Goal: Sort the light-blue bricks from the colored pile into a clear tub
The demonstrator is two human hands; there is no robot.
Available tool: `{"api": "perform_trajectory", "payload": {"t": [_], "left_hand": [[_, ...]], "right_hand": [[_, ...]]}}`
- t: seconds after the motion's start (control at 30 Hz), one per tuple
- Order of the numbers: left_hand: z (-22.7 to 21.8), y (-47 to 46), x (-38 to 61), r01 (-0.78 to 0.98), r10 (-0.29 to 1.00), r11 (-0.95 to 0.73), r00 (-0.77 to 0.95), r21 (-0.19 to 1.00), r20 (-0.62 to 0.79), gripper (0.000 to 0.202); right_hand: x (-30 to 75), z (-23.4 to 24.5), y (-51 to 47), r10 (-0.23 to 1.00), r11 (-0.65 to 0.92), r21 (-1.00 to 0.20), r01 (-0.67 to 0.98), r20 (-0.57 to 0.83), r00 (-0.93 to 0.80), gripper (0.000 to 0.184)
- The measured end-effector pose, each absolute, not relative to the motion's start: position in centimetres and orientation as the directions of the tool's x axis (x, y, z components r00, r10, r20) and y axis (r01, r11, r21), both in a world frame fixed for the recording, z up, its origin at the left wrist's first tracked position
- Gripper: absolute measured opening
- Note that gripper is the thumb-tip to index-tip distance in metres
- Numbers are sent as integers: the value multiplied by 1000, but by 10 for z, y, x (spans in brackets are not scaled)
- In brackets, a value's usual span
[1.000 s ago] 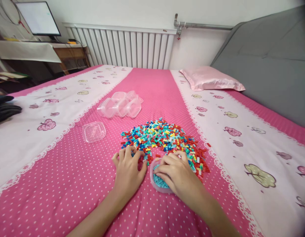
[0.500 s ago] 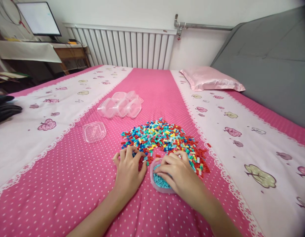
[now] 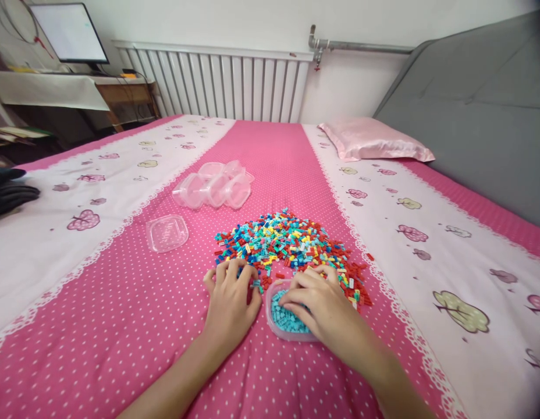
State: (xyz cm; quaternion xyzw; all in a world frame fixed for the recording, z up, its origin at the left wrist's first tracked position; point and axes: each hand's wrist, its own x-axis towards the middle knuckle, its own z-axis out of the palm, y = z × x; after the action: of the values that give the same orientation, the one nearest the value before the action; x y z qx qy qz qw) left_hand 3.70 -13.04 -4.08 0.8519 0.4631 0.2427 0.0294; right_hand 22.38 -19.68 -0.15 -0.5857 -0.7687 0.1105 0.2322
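Toy bricks (image 3: 287, 238), in numbers too great to be counted singly, are heaped in one pile on the middle of one pink bed (image 3: 270, 145); the pile is taken below as the centre of the dial. One grey headboard (image 3: 479, 105) is seen at two o'clock, and one white radiator (image 3: 217, 84) at eleven. One pink pillow (image 3: 377, 139) is laid between one and two o'clock, and one monitor (image 3: 69, 32) is stood far off at ten.

Nearer, also at ten o'clock, at least four clear containers (image 3: 215, 189) are bunched together, overlapped so that an exact count cannot be made. Two hands are placed at the pile. At eight o'clock, the left hand (image 3: 230, 291) is set with fingers curled and spread at the pile's edge; whether any brick is gripped cannot be told. At five, the right hand (image 3: 318, 297) is held with bent fingers over one open container (image 3: 291, 337); whether anything is pinched cannot be told. That container is set at six o'clock and partly filled with light-blue bricks (image 3: 287, 319), uncounted. One clear lid (image 3: 167, 234) is laid flat at nine. Smallest, one stray red brick (image 3: 370, 256) is found at three o'clock, just beside the pile.
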Motion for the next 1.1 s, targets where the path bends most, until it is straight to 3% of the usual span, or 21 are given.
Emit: {"api": "perform_trajectory", "payload": {"t": [0.8, 1.1], "left_hand": [[-38, -130, 36, 681, 776, -624, 481, 384, 407, 13], [-32, -133, 36, 637, 754, -637, 397, 435, 523, 9]], "right_hand": [[224, 3, -199, 950, 295, -426, 855, 227, -214, 17], [222, 5, -196, 921, 291, -513, 808, 378, -91, 17]]}}
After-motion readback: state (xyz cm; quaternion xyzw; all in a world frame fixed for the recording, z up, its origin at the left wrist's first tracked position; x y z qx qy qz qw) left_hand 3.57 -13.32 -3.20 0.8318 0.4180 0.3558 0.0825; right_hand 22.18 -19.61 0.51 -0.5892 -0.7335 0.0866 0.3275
